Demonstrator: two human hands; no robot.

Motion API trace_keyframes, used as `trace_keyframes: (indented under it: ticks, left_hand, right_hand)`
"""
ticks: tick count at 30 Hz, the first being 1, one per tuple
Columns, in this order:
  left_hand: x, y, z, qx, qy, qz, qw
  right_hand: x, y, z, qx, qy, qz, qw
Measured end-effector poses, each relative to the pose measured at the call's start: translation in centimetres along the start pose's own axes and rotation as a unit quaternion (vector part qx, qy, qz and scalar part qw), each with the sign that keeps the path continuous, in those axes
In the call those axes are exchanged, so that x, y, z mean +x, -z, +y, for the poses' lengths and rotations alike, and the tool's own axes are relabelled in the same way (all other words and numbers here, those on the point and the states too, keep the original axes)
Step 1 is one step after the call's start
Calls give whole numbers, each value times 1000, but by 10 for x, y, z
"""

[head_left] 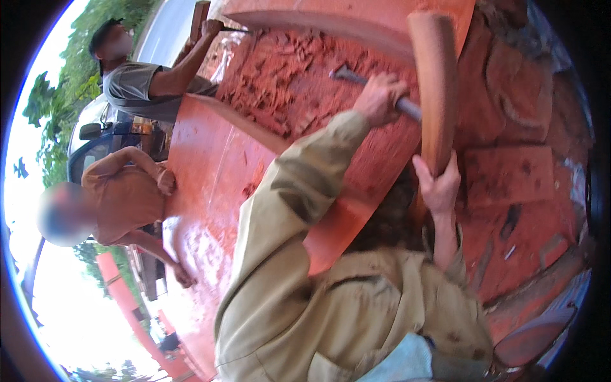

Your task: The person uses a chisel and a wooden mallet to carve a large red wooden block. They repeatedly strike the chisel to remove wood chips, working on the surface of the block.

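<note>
Head view: over the red wooden slab [207, 143], our left hand [380, 100] wraps its fingers around a chisel [352, 77], seemingly to make steady its blade above the wood chips [302, 79]. At right of the slab, our right hand [440, 186] closes around a wooden club's [435, 83] near end, perhaps so the thick part is free.

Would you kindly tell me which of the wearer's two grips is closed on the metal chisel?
The left grip, its fingers wrapped round the chisel; the right grip instead holds the thick wooden club.
</note>
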State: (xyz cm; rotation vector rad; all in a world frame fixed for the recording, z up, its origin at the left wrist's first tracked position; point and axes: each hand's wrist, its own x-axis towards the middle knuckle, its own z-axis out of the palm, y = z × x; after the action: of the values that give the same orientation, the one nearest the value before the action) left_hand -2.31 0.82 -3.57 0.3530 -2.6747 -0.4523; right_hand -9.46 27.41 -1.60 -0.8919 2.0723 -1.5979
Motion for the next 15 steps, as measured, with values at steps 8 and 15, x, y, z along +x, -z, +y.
trace_keyframes:
  ticks: [8,15]
  left_hand:
    - [-1,13,-5,-10,17,-5,1000]
    - [-1,11,-11,10,36,-52,998]
  right_hand:
    - [7,6,3,205,79,81,972]
    - [14,-1,0,82,-57,-1,995]
